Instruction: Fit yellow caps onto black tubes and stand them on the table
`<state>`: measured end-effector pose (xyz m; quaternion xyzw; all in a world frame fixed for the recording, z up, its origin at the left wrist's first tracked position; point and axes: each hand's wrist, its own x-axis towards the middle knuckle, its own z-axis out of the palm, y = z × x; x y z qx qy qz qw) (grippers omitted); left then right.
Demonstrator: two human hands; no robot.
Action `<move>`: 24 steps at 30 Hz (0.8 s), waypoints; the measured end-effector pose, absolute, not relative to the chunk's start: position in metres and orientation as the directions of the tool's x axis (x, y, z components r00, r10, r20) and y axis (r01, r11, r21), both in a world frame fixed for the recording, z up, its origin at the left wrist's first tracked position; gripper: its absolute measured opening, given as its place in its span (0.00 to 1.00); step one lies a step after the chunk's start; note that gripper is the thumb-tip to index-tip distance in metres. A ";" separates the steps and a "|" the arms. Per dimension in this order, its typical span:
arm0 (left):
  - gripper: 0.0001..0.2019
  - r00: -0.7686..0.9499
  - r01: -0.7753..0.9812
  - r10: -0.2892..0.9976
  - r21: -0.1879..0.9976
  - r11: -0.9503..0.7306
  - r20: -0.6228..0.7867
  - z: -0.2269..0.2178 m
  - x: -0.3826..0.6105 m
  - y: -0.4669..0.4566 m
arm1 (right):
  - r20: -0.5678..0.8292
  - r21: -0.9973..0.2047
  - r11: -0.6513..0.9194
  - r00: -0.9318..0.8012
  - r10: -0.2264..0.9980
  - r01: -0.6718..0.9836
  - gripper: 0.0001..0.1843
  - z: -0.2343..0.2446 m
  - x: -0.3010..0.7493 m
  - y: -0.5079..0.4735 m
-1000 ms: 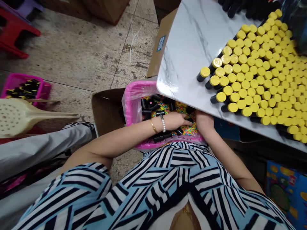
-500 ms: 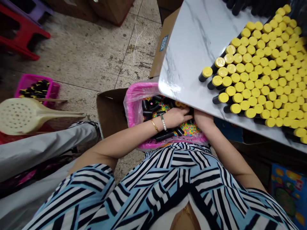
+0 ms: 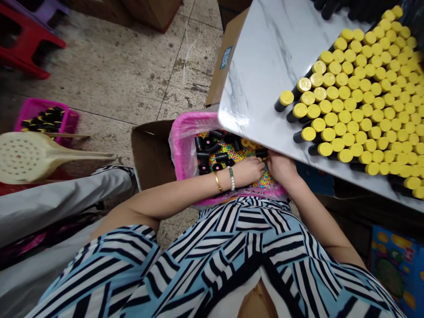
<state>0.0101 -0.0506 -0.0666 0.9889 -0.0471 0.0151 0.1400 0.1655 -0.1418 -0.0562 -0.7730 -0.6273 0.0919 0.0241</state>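
Note:
Both hands are over a pink basket (image 3: 179, 145) lined with clear plastic and holding small multicoloured beads (image 3: 265, 180) and several short black tubes (image 3: 221, 157). My left hand (image 3: 249, 171), with a gold bangle and a beaded bracelet at the wrist, has its fingers closed; what they hold is hidden. My right hand (image 3: 281, 167) is closed beside it, partly under the table edge. A black tube (image 3: 261, 153) shows at its fingertips, apparently gripped. The fingertips of the two hands nearly meet. Yellow ring-like caps (image 3: 247, 142) lie on the beads.
A marble-patterned table (image 3: 261, 66) overhangs the basket. Many yellow-capped black tubes (image 3: 364, 97) stand on it. An open cardboard box (image 3: 152, 152) is beneath the basket. Leftward are a cream perforated scoop (image 3: 23, 157), a smaller pink basket (image 3: 71, 121), a red stool (image 3: 33, 48) and a person's grey trouser leg (image 3: 66, 194).
My left hand has drawn slightly down towards me, its fingers now more bunched, uncovering more tubes and beads. My right hand stays nearly in place.

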 end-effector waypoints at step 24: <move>0.17 0.837 -0.205 0.301 0.771 -0.603 0.457 -0.011 -0.025 -0.016 | -0.078 -0.936 -0.212 0.420 0.904 0.281 0.13 0.018 0.140 -0.207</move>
